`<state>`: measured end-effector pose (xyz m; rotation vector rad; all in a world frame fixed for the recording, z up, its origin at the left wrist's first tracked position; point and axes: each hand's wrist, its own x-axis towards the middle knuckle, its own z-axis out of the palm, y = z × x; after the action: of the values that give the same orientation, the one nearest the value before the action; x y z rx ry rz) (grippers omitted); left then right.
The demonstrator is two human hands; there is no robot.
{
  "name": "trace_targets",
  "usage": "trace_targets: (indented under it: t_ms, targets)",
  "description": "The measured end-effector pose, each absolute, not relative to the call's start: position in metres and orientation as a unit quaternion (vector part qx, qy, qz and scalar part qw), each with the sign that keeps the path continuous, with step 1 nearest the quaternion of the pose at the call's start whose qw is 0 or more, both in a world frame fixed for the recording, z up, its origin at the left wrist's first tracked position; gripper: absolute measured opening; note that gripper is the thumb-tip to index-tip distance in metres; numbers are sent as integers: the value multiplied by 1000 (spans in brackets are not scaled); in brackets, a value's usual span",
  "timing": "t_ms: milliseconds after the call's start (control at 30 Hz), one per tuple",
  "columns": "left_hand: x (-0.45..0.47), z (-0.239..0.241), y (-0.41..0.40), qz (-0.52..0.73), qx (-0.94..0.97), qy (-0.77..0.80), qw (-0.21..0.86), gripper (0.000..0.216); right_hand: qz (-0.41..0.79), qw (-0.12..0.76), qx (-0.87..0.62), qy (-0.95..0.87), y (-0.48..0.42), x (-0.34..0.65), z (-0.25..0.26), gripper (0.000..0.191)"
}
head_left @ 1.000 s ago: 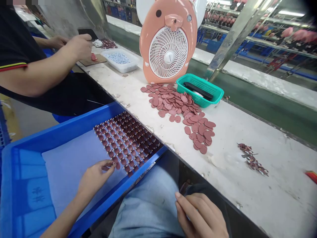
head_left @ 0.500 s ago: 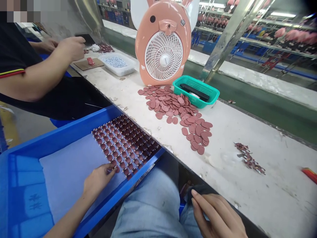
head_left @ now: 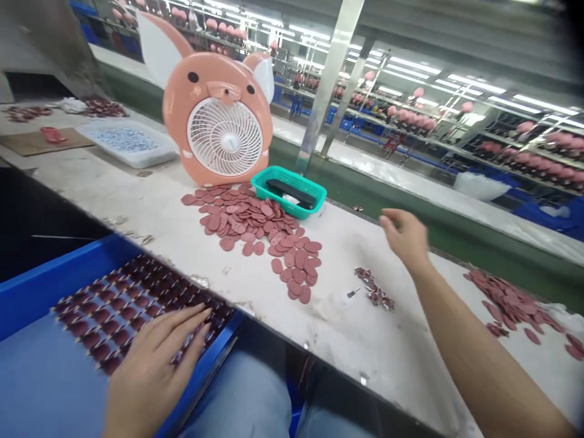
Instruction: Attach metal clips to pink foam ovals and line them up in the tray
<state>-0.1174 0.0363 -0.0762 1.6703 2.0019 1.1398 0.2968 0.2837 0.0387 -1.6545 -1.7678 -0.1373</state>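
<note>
The left hand lies with its fingers close together on rows of matte maroon ovals in a blue plastic tray, while the right hand, fingers wide and empty, hangs over the worktop, a spiky heap of small pieces just below those fingers.

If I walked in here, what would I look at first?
The big pink animal-shaped fan stands on the white bench, with a heap of flat pink ovals in front of it. Nearest you, the left hand rests on dark red pieces in rows in a blue tray.
</note>
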Motion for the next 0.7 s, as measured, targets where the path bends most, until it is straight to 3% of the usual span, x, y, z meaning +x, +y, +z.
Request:
trace_targets:
  t_ms: [133, 400, 467, 567, 700]
  targets:
    - [-65, -40, 114, 321, 778, 539, -27, 35, -19, 248, -711, -658, 371, 305, 9, 31]
    - [-78, -35, 129, 181, 865, 467, 7, 62, 50, 172, -738, -651, 435, 319, -3, 31]
    - [-87, -39, 118, 188, 878, 440, 4, 64, 63, 172, -730, -658, 431, 321, 4, 31]
    - [-91, -45, 103, 250, 880, 405, 6, 43, 94, 170, -703, -685, 395, 320, 13, 31]
    - [-78, -46, 84, 365, 818, 437, 83, 48, 170, 138, -621, -753, 310, 309, 12, 21]
